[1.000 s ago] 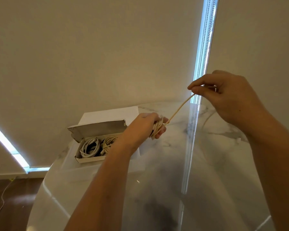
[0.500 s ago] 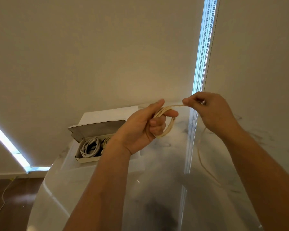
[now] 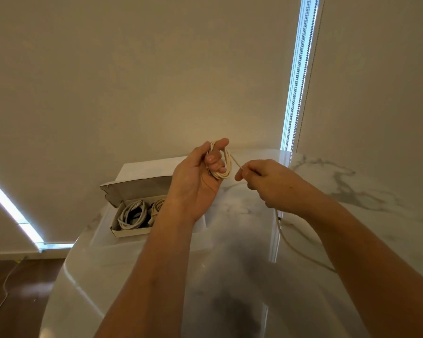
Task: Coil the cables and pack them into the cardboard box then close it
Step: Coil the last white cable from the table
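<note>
Left hand (image 3: 193,176): fingers curl through a coiled cream cable (image 3: 221,164).
Right hand (image 3: 266,182): fingers pinch the cable's loose strand.
Cardboard box (image 3: 130,230): open on the marble surface (image 3: 230,240), two coils inside.

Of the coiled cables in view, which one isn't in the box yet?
The cream cable coil looped around the left hand's fingers, its loose end pinched by the right hand. The other two coils lie inside the open cardboard box.
</note>
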`<action>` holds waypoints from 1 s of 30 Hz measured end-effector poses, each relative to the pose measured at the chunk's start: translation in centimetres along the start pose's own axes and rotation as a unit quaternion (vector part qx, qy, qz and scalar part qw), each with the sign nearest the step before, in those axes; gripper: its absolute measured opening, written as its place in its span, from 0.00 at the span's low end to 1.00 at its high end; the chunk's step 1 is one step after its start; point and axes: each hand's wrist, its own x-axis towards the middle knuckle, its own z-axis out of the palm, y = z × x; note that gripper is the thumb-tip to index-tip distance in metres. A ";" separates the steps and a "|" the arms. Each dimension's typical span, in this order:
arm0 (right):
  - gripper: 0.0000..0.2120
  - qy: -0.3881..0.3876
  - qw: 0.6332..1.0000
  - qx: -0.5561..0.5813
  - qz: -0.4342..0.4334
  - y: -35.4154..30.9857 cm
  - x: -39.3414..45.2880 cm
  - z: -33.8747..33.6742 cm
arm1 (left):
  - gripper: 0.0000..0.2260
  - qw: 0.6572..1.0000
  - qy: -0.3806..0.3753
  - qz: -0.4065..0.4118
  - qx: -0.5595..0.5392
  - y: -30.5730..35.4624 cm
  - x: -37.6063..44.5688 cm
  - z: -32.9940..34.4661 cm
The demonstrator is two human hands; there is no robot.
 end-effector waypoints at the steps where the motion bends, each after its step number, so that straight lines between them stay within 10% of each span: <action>1: 0.13 -0.008 1.000 -0.011 0.000 -0.3 -0.1 0.0 | 0.17 1.000 0.003 0.006 0.006 -0.1 0.0 0.1; 16: 0.12 -0.180 0.953 -0.238 -0.050 -6.6 -6.6 -2.8 | 0.10 0.976 0.151 0.156 0.021 0.9 0.2 -1.1; 30: 0.09 0.214 0.962 -0.077 -0.149 -4.3 -5.4 -8.0 | 0.16 0.913 -0.029 -0.001 0.408 -1.9 -1.7 2.5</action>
